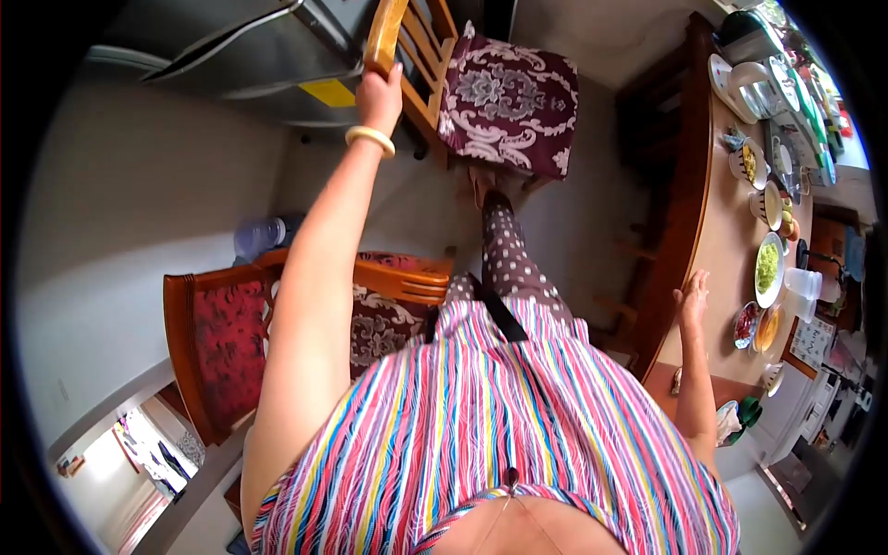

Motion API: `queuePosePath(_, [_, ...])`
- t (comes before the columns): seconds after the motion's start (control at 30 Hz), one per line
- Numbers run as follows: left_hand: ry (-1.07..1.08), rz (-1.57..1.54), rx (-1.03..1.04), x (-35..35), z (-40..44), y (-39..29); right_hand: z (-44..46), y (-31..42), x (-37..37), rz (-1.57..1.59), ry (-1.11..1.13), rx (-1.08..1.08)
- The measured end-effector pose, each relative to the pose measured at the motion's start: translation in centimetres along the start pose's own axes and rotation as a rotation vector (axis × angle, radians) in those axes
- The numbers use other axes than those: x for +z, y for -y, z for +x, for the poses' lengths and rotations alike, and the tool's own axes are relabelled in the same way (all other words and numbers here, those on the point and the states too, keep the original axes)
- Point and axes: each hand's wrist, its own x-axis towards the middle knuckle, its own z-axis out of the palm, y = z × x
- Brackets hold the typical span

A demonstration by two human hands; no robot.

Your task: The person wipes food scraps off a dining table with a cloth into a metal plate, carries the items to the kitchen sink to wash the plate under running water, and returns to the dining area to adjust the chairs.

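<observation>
My left hand (380, 95) is wrapped round the top rail of a wooden chair (385, 35), with a pale bangle on the wrist. That chair has a maroon seat cushion (509, 102) with a silvery floral pattern. On the right, my right hand (692, 298) is beside the edge of the dining table (726, 250), its fingers stretched out and nothing in them. Nearest to it are a plate of chopped green food (767, 268) and a small bowl of dark red food (746, 326).
A second carved chair with red upholstery (227, 347) stands at the left, near a clear plastic bottle (259, 239). A grey appliance (250, 55) is at the upper left. More bowls, including one with yellow food (750, 164), and plastic containers (803, 283) stand on the table.
</observation>
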Motion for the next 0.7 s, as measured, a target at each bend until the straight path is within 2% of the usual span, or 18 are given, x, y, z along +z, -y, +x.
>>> queuePosePath(0.13, [-0.054,0.002,-0.089,1.2,1.8,-0.9,0.0,-0.4,-0.2,0.03,-0.01,-0.002])
queuePosePath(0.27, [0.135,-0.064,-0.075,1.0,2.6,0.9,0.2,0.3,-0.5,0.068,0.006,0.012])
queuePosePath(0.3, [0.169,-0.104,-0.121,0.0,0.7,0.6,-0.4,0.4,-0.7,0.074,0.015,0.017])
queuePosePath(0.33, [0.293,-0.154,-0.158,-1.1,-1.9,0.6,-0.9,0.4,-1.0,0.078,0.022,0.015])
queuePosePath(0.37, [0.211,-0.24,-0.072,-1.2,-6.1,1.4,-0.9,0.7,-1.1,0.087,0.017,0.012])
queuePosePath(0.4, [0.296,-0.259,-0.011,-1.7,-10.2,3.1,-0.7,1.0,-1.2,0.1,0.005,0.012])
queuePosePath(0.47, [0.566,0.186,0.082,-5.0,-17.9,3.8,-0.9,1.3,-1.7,0.11,-0.001,0.006])
queuePosePath(0.57, [0.705,0.216,0.135,-6.6,-26.2,6.2,-0.9,1.4,-1.7,0.147,-0.034,-0.019])
queuePosePath(0.7, [0.739,0.29,0.198,-6.1,-27.9,6.5,-1.1,1.8,-1.9,0.131,-0.033,0.017])
